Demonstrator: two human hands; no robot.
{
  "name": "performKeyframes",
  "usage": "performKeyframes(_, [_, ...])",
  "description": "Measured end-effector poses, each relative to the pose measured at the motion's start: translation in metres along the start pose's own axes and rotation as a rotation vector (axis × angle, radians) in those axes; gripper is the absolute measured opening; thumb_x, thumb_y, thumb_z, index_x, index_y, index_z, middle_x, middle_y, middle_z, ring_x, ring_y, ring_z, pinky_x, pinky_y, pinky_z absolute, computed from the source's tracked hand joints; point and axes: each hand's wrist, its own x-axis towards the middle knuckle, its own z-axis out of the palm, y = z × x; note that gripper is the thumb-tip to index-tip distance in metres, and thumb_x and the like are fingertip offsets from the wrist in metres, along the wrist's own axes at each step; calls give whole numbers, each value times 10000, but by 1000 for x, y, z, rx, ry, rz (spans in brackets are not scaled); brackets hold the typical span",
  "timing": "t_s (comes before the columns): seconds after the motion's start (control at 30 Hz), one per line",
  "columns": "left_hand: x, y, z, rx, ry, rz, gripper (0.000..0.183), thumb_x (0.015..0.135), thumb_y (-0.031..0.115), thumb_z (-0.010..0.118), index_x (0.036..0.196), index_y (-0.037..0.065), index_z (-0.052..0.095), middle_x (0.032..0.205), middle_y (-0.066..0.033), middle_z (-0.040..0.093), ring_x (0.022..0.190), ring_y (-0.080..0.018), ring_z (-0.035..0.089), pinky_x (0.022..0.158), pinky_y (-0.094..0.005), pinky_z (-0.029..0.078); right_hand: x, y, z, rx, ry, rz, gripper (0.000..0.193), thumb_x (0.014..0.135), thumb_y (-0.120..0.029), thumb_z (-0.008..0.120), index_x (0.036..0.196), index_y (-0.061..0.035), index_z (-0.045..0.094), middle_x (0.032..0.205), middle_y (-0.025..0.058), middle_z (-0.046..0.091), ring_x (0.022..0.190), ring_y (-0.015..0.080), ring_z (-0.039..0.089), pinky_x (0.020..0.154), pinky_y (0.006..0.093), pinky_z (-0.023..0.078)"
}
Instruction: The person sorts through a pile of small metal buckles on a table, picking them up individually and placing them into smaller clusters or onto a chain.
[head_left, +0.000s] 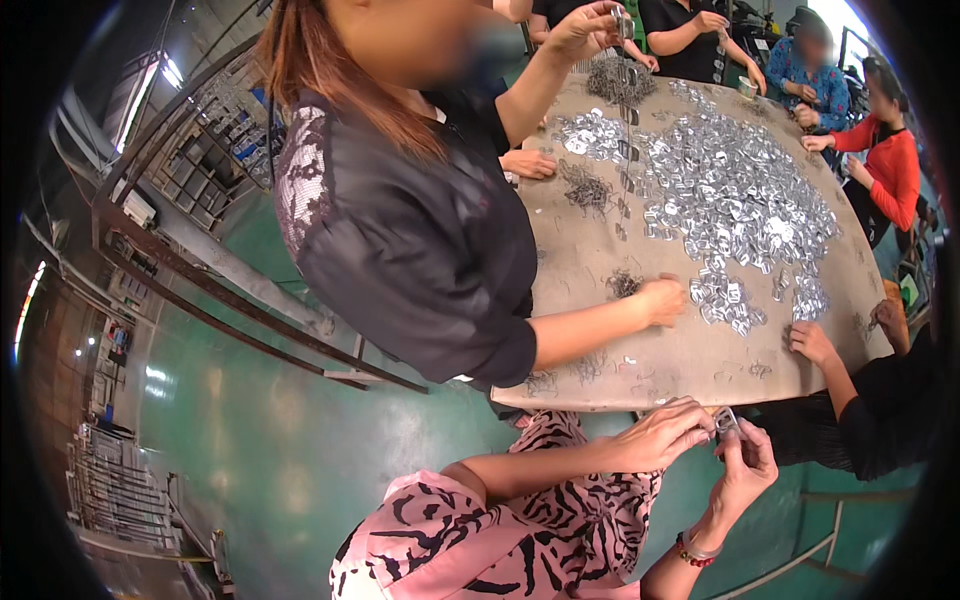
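Just off the near edge of the table, my two hands meet around a small silver metal buckle-like piece (726, 420) with an opening in it. My right hand (745, 468), with bracelets at the wrist, pinches this piece between thumb and fingers. From the left, my left hand (662, 436) comes up against it, fingertips pressed together; what they hold, if anything, is too small to tell. Beyond them, many similar metal pieces (740, 180) lie heaped on the brown-covered table (590, 290), with small piles of thin wire hooks (590, 190) along its left side.
A person in black (400, 250) stands close on my left, one hand (660, 302) on the table. On the right, another person's hand (815, 343) reaches to the loose pieces. Several more people work around the far side. A metal frame (230, 270) stands at the left.
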Motion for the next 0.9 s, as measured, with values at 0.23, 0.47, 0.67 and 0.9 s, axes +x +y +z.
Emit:
performKeyframes(0.23, [-5, -5, 3, 47, -51, -52, 119, 871, 81, 538, 975, 25, 553, 943, -126, 561, 863, -277, 564, 774, -357, 450, -6, 15, -6, -25, 32, -53, 201, 707, 174, 592, 870, 58, 616, 788, 60, 558, 594, 66, 474, 536, 172, 414])
performKeyframes(0.47, [-10, -26, 2, -99, -79, -373, 264, 889, 106, 541, 1134, 9, 531, 1162, -121, 582, 1033, -205, 574, 893, -304, 447, -9, 3, -8, 357, 21, 101, 137, 748, 151, 578, 854, 66, 593, 798, 134, 579, 565, 155, 592, 491, 243, 509])
performKeyframes(0.67, [13, -72, -34, 193, -219, -547, 241, 893, 144, 529, 1092, 7, 541, 1049, -205, 594, 929, -308, 605, 787, -375, 475, -9, -3, -12, 368, -35, 159, 140, 727, 171, 579, 832, 78, 590, 795, 136, 573, 570, 152, 591, 491, 237, 508])
performKeyframes(0.9, [52, -137, -36, 585, -125, -262, 177, 802, 5, 504, 939, -40, 606, 908, -231, 597, 878, -394, 576, 777, -440, 468, -12, 5, -10, 349, -60, 242, 159, 724, 189, 556, 836, 79, 583, 818, 113, 566, 605, 126, 580, 527, 216, 491])
